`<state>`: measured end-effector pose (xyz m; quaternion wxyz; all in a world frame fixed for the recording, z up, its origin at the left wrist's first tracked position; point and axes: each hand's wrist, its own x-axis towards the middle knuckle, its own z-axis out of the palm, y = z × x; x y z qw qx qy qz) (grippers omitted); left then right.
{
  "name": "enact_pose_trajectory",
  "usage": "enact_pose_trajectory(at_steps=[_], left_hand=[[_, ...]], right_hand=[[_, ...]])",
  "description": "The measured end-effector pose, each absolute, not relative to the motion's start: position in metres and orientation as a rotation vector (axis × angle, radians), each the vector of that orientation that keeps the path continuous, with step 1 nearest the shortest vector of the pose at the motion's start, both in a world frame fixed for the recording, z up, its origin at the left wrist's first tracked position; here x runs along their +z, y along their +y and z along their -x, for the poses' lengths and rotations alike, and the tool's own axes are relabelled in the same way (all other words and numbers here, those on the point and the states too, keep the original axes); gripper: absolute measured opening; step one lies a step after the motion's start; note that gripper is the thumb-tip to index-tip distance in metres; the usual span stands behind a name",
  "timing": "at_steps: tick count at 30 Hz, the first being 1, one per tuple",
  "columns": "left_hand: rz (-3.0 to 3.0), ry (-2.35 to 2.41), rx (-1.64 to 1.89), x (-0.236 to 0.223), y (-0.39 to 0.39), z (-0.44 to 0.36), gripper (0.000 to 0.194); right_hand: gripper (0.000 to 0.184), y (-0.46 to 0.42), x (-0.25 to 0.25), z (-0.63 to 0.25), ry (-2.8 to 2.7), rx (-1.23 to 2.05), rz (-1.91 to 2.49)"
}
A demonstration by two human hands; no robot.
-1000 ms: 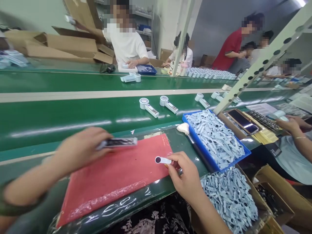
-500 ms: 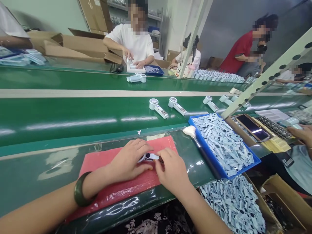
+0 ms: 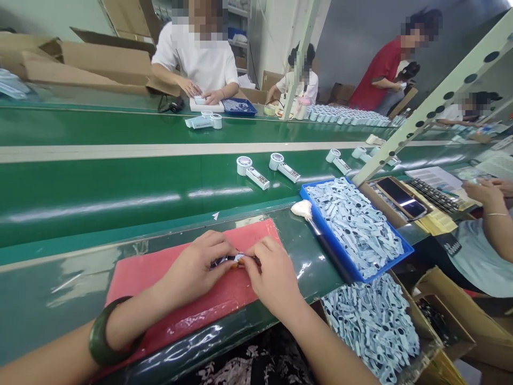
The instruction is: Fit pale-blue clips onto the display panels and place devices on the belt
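Observation:
Over the red mat [image 3: 156,267], my left hand [image 3: 200,264] and my right hand [image 3: 272,270] meet fingertip to fingertip. Between them is a small light-blue plastic piece [image 3: 239,258], mostly covered by the fingers, with something dark beside it under the left fingers. The left fingers curl around its left end. My right thumb and fingers pinch its right end. To the right, a blue tray [image 3: 372,278] holds many similar light-blue pieces [image 3: 348,224] with dark ovals. A brush [image 3: 302,208] with pale bristles leans along the tray's left side.
Several light-blue handheld fans [image 3: 253,174] lie on the green conveyor belt [image 3: 100,187] ahead. A carton of light-blue pieces [image 3: 372,326] stands below at right. A phone [image 3: 402,197] rests in a box beyond the tray. A slanted metal post [image 3: 425,112] rises there. Co-workers sit opposite and at right.
My hands have drawn together, and the piece is now more covered by the fingers. The view has shifted slightly, and the co-worker's hand at right has come further into view.

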<state>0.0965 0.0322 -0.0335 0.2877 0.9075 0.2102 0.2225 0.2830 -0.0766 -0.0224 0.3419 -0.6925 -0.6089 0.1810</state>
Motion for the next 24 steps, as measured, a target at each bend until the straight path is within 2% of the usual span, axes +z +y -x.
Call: enact_pose_trajectory(at_steps=[3,6,9,17,21,24], left_hand=[[-2.48,0.549,0.618,-0.028,0.03,-0.096,0.023],[-2.578,0.498,0.618,-0.018,0.021,-0.093,0.026],[-2.677,0.523,0.61,-0.017,0.006,-0.088,0.028],[-2.849,0.613,0.707,-0.033,-0.016,-0.089,0.023],[-2.942,0.583,0.65,-0.032,-0.016,-0.089,0.025],[-3.071,0.575,0.71,-0.033,-0.019,-0.089,0.028]], right_hand=[[0.006,-0.074,-0.027,-0.29,-1.432,0.765,1.738],[0.025,-0.079,-0.027,-0.296,-1.438,0.926,1.702],[0.039,-0.09,-0.027,-0.297,-1.592,0.919,1.629],[0.032,-0.094,-0.034,-0.293,-1.685,0.811,1.65],[0.037,-0.098,-0.043,-0.294,-1.738,0.793,1.604],[0.04,-0.103,-0.048,-0.288,-1.845,0.646,1.688]])
